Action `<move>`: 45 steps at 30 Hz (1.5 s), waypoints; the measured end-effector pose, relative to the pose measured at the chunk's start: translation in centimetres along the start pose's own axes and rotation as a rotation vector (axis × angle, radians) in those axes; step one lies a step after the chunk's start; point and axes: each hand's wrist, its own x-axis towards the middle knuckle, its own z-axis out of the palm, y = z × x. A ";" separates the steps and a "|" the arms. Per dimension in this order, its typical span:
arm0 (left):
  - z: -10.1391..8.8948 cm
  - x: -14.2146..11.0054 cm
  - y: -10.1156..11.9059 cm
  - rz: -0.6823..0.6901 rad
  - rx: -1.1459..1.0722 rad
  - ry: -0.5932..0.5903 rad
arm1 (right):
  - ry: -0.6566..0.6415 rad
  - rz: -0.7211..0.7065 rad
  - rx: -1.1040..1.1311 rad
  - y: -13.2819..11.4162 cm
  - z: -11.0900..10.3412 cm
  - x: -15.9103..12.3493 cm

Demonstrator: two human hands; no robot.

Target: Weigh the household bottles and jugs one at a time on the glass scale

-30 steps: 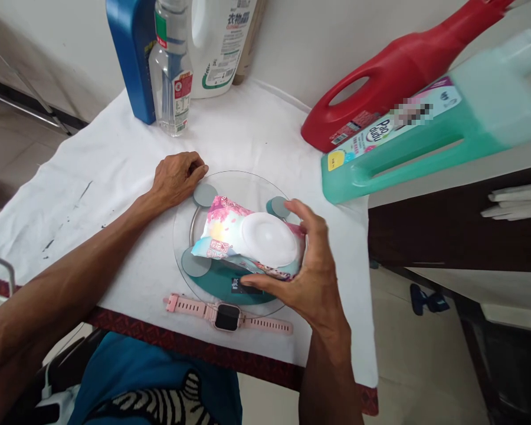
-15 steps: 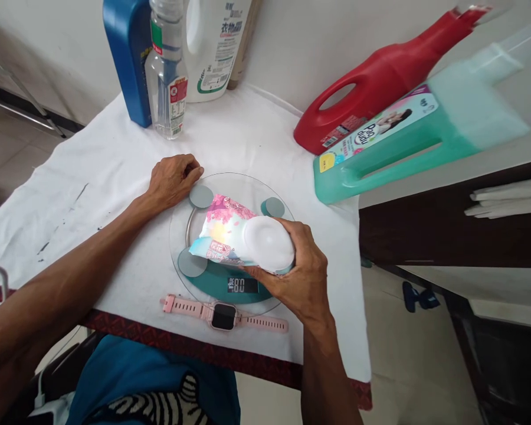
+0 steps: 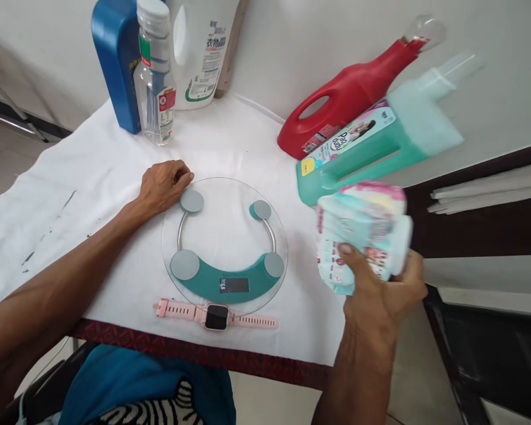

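My right hand (image 3: 383, 283) grips a soft pink, white and light-blue pouch with a white cap (image 3: 354, 230), slightly blurred. It is held up over the table's right edge, in front of the green bottle. A round glass scale (image 3: 223, 286) lies on the table with nothing on it; its display shows small marks at the left. Loosely curled, my left hand (image 3: 163, 184) rests on the cloth by the scale's upper left rim. No object shows in its fingers. A pink-strapped watch (image 3: 216, 317) lies along the scale's near edge.
A red bottle (image 3: 331, 109) and a green bottle (image 3: 371, 150) stand at the right back. At the left back are a blue bottle (image 3: 115, 65), a clear bottle (image 3: 154, 94) and a white jug (image 3: 199, 65). White cloth (image 3: 92, 177) covers the table.
My right hand has lifted the pouch off the scale and carried it right, past the table's edge. The scale's display no longer shows large digits. My left hand stays beside the scale.
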 end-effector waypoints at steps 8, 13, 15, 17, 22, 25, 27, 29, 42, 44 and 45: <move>-0.1 0.0 0.0 -0.002 0.010 -0.016 | -0.326 0.056 -0.426 2.6 1.3 1.3; -0.1 -0.1 0.0 0.008 0.009 -0.020 | -0.275 0.008 -0.480 3.1 1.8 1.5; -0.1 -0.1 0.0 0.012 0.006 -0.021 | -0.235 0.003 -0.533 3.1 2.6 1.5; -0.1 -0.2 0.0 0.009 0.006 -0.017 | -0.220 -0.014 -0.562 2.9 3.9 1.6; -0.2 -0.2 0.1 0.003 0.006 -0.020 | -0.262 -0.088 -0.555 2.1 6.2 1.2; -0.2 -0.3 0.0 0.013 -0.002 -0.030 | -0.281 -0.099 -0.553 2.2 6.2 1.2; -0.2 -0.3 -0.1 0.020 -0.009 -0.031 | -0.287 -0.090 -0.557 2.4 6.1 1.4; -0.1 -0.3 -0.2 0.032 -0.014 -0.030 | -0.296 -0.079 -0.571 2.5 6.0 1.8; -0.6 -1.0 -0.1 0.101 -0.028 -0.071 | -0.193 -0.394 -0.686 1.3 6.3 1.0; -0.7 -1.1 -0.1 0.103 -0.020 -0.075 | -0.229 -0.486 -0.611 1.5 6.4 1.0; -0.7 -1.1 0.0 0.100 -0.014 -0.075 | -0.266 -0.507 -0.583 1.6 6.4 1.1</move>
